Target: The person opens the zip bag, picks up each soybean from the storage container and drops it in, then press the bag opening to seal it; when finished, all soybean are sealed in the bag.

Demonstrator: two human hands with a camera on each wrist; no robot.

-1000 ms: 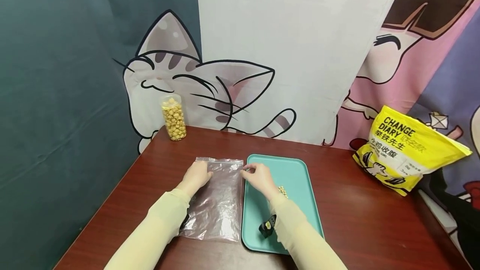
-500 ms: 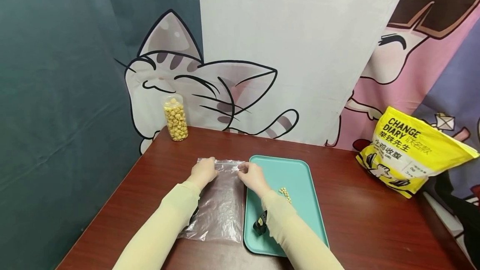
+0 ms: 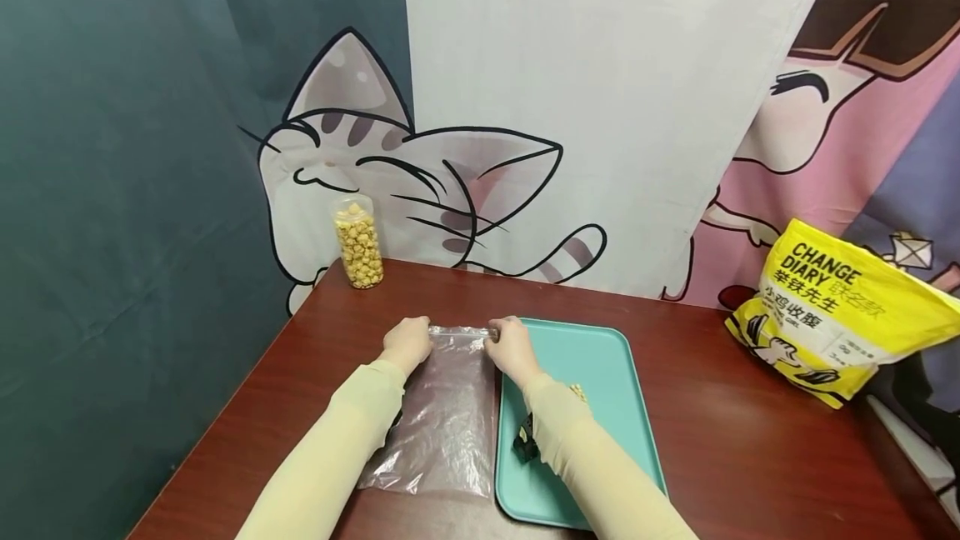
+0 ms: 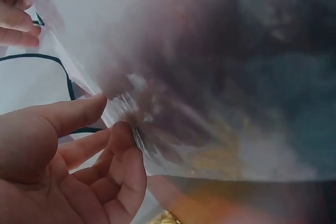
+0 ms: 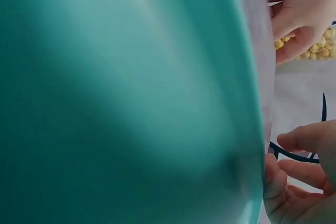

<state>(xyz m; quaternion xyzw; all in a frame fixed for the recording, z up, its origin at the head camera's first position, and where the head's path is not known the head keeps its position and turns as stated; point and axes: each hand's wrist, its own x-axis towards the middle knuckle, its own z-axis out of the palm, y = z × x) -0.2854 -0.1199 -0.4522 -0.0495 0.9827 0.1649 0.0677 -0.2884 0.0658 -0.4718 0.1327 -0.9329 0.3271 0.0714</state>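
Note:
A clear zip-lock bag (image 3: 456, 419) lies flat on the table, its zip edge at the far end. My left hand (image 3: 407, 347) grips that edge near the far left corner. In the left wrist view the plastic creases at the fingertips (image 4: 123, 132). At the far right corner my right hand (image 3: 516, 354) pinches the bag, fingers curled; the right wrist view has the tray hiding much of that corner. Beneath my right forearm is a turquoise tray (image 3: 626, 423), bearing small pale-yellow balls (image 3: 577, 392) partly covered by the sleeve.
A clear jar (image 3: 360, 248) of yellow popcorn-like pieces stands at the table's far left corner. On the right rests a large yellow pouch (image 3: 832, 315) with printed lettering. A curtain with cartoon drawings (image 3: 487, 190) hangs behind the table (image 3: 720, 432).
My right hand has closed on the bag's far right corner. The left hand now covers the far left corner, which stuck out beside it before. The head view has shifted slightly.

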